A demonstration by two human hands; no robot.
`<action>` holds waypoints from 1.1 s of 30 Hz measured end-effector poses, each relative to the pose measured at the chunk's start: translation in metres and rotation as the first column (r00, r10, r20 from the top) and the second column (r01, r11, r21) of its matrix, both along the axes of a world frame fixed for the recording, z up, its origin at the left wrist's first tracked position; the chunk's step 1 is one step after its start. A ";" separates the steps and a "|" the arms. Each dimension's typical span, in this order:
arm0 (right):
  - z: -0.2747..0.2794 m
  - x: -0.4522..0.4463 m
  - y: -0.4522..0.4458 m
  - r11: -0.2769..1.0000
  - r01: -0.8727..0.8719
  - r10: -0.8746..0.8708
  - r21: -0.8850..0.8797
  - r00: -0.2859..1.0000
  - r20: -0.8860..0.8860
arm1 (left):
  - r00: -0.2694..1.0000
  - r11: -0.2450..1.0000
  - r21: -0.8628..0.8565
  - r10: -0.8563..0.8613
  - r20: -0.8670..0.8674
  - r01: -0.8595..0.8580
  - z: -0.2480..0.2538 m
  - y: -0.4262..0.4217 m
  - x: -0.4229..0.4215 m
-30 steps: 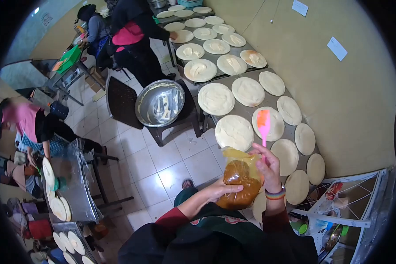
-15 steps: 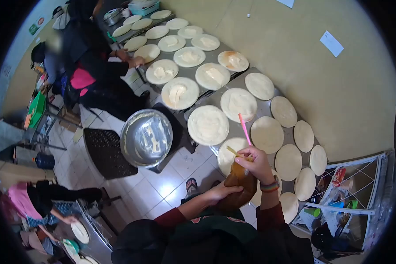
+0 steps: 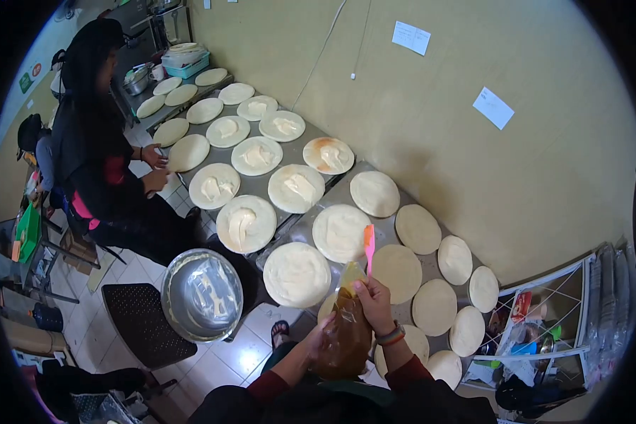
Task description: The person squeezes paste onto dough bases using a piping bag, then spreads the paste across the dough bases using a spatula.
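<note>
A clear plastic bag of brown sauce [image 3: 348, 332] hangs upright in front of my body. My left hand [image 3: 318, 348] is closed around its side. My right hand [image 3: 376, 307] grips the bag's gathered neck and a small pink spatula [image 3: 369, 247], which points up with orange-brown sauce on its tip. Just past the hands lie pale round flat bases: one spread with cream [image 3: 297, 275], another spread base [image 3: 341, 233], and a plain one [image 3: 397, 274]. The bag and my right hand partly cover a base beneath them.
Several bases topped with cream dollops [image 3: 246, 222] cover the metal table to the left. A large metal bowl smeared with cream [image 3: 168, 293] stands beside a dark perforated stool [image 3: 131, 332]. A co-worker [image 3: 95, 141] stands at the table's left side. A wire rack [image 3: 579, 353] is at right.
My view has tilted up and shifted. The bag is now held more upright, its top opened out more, and the spatula shows sauce on its tip. The co-worker's hands have drawn back from a base.
</note>
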State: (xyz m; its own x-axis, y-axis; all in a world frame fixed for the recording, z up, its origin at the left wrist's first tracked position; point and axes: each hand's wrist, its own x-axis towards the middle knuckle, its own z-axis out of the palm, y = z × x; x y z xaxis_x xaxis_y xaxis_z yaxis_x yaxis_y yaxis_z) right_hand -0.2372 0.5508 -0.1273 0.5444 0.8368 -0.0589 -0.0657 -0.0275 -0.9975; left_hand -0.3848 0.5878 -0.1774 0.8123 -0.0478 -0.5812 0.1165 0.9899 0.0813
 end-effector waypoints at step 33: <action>-0.073 -0.022 0.077 0.950 -0.296 0.116 -0.096 0.624 -0.773 | 0.996 0.978 -0.204 -0.046 -0.080 0.029 -0.020 0.070 -0.021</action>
State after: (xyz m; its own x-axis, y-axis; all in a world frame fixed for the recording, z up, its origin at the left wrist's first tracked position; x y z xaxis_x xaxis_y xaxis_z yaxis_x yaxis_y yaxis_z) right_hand -0.2596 0.6282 -0.2003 0.0493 0.8412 -0.5384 -0.7545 -0.3218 -0.5719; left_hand -0.4061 0.6582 -0.1971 0.7566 -0.2015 -0.6220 0.1521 0.9795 -0.1322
